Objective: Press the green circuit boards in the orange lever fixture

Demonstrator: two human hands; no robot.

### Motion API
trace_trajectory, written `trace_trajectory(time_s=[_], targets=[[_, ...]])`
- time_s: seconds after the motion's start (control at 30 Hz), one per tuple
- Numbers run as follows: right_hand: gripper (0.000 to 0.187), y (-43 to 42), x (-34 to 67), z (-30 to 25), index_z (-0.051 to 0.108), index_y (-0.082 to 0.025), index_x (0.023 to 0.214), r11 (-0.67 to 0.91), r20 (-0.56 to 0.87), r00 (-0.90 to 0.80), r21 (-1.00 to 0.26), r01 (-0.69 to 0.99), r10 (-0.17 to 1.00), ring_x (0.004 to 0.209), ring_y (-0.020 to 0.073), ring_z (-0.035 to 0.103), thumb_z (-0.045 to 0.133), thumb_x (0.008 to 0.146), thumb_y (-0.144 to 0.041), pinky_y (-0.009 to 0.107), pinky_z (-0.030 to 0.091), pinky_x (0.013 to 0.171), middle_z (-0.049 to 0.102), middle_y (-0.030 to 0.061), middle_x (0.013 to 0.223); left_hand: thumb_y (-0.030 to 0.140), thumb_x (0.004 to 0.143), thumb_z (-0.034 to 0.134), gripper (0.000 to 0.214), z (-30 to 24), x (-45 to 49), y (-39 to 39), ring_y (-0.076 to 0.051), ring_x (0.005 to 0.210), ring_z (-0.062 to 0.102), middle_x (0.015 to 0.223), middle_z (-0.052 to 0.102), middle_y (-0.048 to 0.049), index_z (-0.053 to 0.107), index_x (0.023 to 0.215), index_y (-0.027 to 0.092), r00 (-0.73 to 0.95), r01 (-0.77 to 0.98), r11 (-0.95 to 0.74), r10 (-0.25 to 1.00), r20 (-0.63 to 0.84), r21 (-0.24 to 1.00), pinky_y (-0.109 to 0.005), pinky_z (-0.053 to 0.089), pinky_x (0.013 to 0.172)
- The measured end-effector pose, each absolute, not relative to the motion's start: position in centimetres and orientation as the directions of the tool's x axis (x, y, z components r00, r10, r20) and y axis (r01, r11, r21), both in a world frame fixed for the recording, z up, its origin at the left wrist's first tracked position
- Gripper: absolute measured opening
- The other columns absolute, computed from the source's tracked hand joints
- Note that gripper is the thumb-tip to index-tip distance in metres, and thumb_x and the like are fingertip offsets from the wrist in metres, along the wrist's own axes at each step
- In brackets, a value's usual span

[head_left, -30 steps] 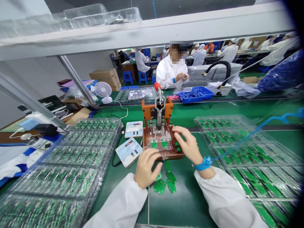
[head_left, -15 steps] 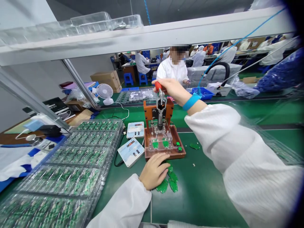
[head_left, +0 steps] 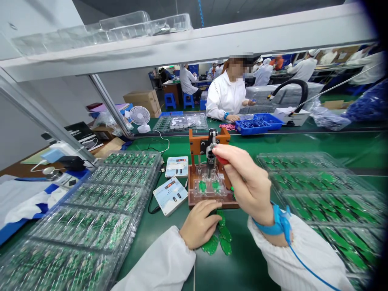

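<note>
Green bench mat [head_left: 260, 139], tray stacks [head_left: 91, 210] crowding both edges. Right hand [head_left: 247, 182] clamped on red lever handle [head_left: 222, 160] over test jig [head_left: 209, 184]; left hand [head_left: 198, 224] curled over loose boards [head_left: 220, 240].

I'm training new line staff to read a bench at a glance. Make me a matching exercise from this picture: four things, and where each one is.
Things:
1. right hand
2. left hand
3. small white fan
4. blue bin

Places:
A. far left of the bench
B. on the loose green boards
C. on the red lever handle
D. before the co-worker

Pairs: 1-C, 2-B, 3-A, 4-D
</note>
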State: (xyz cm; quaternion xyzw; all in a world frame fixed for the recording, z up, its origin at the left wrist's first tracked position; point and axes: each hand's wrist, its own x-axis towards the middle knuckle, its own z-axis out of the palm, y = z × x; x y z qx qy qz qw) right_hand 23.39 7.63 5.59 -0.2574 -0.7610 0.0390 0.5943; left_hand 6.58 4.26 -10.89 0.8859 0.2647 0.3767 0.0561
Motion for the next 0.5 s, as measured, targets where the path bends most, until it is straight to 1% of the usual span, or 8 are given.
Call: trace_trajectory(time_s=[0.07, 0.17, 0.23, 0.4, 0.5], targets=[[0.052, 8.1, 23.4, 3.9, 0.059, -0.031, 0.14, 0.889, 0.893, -0.171, -0.362, 0.281, 0.417, 0.132, 0.0241, 0.06, 0.051, 0.097, -0.003, 0.047, 0.051, 0.112, 0.069, 0.0027, 0.133, 0.006, 0.092, 0.055, 0.021, -10.8, 6.6, 4.2, -0.027, 0.13, 0.054, 0.137, 0.062, -0.0114, 0.066, 0.107, 0.016, 0.569, 0.422, -0.852, 0.514, 0.642, 0.309, -0.046, 0.051, 0.106], [0.06, 8.5, 23.4, 1.8, 0.057, -0.03, 0.143, 0.894, 0.875, -0.204, -0.402, 0.196, 0.438, 0.141, 0.0253, 0.053, 0.05, 0.094, 0.003, 0.049, 0.047, 0.117, 0.065, 0.0029, 0.139, 0.006, 0.092, 0.055, 0.022, -10.8, 6.7, 4.2, -0.026, 0.129, 0.055, 0.136, 0.062, -0.011, 0.067, 0.107, 0.016, 0.565, 0.426, -0.846, 0.525, 0.636, 0.32, -0.046, 0.05, 0.106], [0.063, 8.6, 23.3, 1.0, 0.056, -0.03, 0.144, 0.891, 0.87, -0.196, -0.427, 0.156, 0.451, 0.143, 0.0249, 0.05, 0.049, 0.093, 0.005, 0.048, 0.045, 0.12, 0.064, 0.0018, 0.142, 0.007, 0.092, 0.055, 0.021, -10.8, 6.7, 4.2, -0.026, 0.128, 0.056, 0.135, 0.063, -0.0106, 0.067, 0.106, 0.017, 0.563, 0.431, -0.843, 0.53, 0.634, 0.322, -0.045, 0.05, 0.106], [0.064, 8.8, 22.8, 0.6, 0.058, -0.033, 0.142, 0.88, 0.87, -0.132, -0.469, 0.071, 0.474, 0.143, 0.0204, 0.051, 0.046, 0.094, 0.007, 0.042, 0.044, 0.121, 0.064, -0.0028, 0.142, 0.01, 0.094, 0.055, 0.019, -10.7, 6.8, 4.1, -0.025, 0.127, 0.058, 0.133, 0.065, -0.0096, 0.069, 0.105, 0.017, 0.552, 0.435, -0.831, 0.55, 0.626, 0.346, -0.043, 0.051, 0.106], [0.063, 8.8, 22.6, 0.7, 0.058, -0.034, 0.142, 0.877, 0.869, -0.119, -0.479, 0.045, 0.48, 0.143, 0.0186, 0.051, 0.047, 0.095, 0.006, 0.04, 0.043, 0.122, 0.064, -0.0046, 0.143, 0.014, 0.093, 0.06, 0.016, -9.9, 6.7, 3.8, -0.026, 0.13, 0.057, 0.135, 0.066, -0.0096, 0.071, 0.104, 0.016, 0.566, 0.42, -0.8, 0.6, 0.565, 0.428, -0.044, 0.048, 0.11]])
